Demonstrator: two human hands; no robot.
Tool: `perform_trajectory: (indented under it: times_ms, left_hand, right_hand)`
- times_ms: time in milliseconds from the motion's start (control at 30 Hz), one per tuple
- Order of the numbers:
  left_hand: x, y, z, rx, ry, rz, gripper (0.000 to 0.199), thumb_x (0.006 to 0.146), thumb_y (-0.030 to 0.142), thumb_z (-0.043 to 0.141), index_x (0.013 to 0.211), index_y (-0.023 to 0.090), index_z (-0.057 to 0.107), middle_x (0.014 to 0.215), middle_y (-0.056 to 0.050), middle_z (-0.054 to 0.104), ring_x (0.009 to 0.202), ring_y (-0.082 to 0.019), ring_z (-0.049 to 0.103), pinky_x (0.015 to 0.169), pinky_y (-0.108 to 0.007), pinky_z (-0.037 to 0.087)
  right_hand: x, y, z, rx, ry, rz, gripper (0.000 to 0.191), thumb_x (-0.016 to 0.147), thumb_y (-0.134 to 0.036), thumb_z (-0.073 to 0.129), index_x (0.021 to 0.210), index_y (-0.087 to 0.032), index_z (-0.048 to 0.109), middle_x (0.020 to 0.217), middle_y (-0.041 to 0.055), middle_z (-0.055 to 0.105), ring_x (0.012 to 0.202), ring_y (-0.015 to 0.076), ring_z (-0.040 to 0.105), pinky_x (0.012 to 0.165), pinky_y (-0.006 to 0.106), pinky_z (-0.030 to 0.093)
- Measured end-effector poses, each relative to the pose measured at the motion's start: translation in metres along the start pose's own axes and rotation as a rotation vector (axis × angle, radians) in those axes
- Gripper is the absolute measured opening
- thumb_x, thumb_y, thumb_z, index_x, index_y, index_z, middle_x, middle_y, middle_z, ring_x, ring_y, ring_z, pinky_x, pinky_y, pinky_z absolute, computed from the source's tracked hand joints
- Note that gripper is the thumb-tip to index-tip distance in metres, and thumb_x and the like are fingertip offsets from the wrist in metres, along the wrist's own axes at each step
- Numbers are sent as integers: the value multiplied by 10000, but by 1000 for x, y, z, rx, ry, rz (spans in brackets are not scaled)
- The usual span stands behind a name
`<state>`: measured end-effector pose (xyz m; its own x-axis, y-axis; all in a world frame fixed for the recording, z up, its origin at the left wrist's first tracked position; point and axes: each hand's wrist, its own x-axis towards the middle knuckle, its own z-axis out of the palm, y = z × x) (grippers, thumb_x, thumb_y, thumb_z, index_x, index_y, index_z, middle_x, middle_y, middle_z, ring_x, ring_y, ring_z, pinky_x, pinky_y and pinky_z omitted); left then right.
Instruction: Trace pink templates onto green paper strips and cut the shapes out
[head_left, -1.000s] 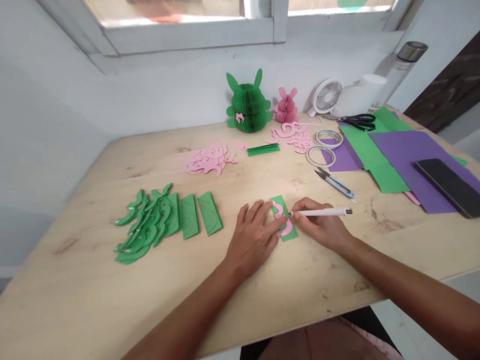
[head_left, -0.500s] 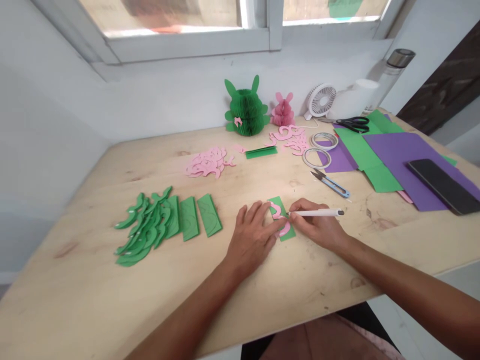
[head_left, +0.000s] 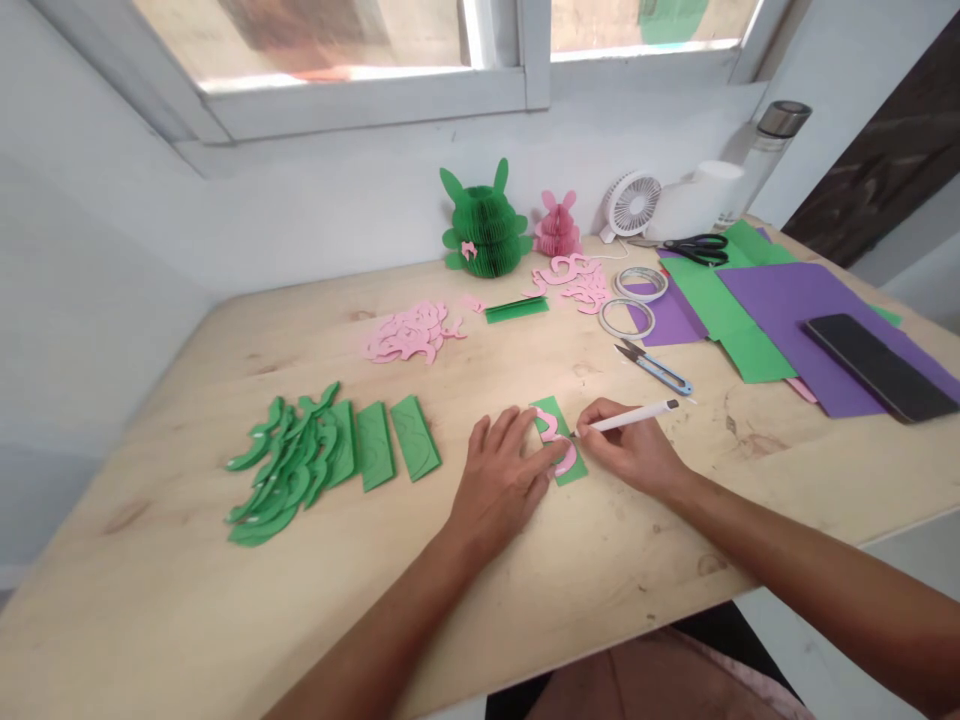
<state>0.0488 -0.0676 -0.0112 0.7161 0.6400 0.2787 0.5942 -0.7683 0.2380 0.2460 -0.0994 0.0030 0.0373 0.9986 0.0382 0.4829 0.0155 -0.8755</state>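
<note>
Spread fingers of my left hand (head_left: 504, 478) press a curvy pink paper cutout (head_left: 564, 458) flat on a small green paper rectangle (head_left: 546, 408). My right hand (head_left: 630, 450) grips a white pen (head_left: 637, 416), its tip down at the cutout's right edge on the green paper. Left of my hands lie two green paper strips with drawn curves, one (head_left: 415, 438) beside the other (head_left: 376, 446). Next to them is a heap of green curved cutouts (head_left: 289, 470). Part of the pink cutout is hidden under my left fingers.
Behind are a pink cutout pile (head_left: 412, 332), a folded green strip (head_left: 517, 309), and green (head_left: 489, 235) and pink (head_left: 558, 228) paper figures. To the right are tape rolls (head_left: 627, 318), thread snips (head_left: 654, 368), scissors (head_left: 697, 248), a fan (head_left: 634, 204), purple paper (head_left: 780, 300) and a phone (head_left: 881, 366).
The pen has tilted, its rear end rising, and its tip has shifted slightly along the pink cutout's edge. My left hand stays on the cutout. The whole view has shifted a little.
</note>
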Motion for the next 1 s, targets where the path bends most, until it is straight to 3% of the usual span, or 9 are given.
perform_trajectory:
  times_ms: [500, 1000]
  left_hand:
    - [-1, -2, 3, 16, 6, 7, 312, 912, 261, 449, 1167, 338, 612, 1342, -108, 469, 1264, -314, 386, 1007, -545, 302]
    - [-1, -2, 3, 14, -8, 6, 328, 913, 254, 443, 1187, 345, 598, 1356, -111, 459, 1272, -317, 381, 1009, -557, 296]
  right_hand:
    - [0, 2, 2, -40, 8, 9, 43, 773, -219, 553, 747, -186, 557, 563, -45, 482, 481, 88, 415, 451, 218, 284]
    - [0, 2, 2, -66, 1, 30, 41, 764, -219, 542, 736, -190, 548, 580, -36, 512, 504, 96, 436, 464, 219, 317]
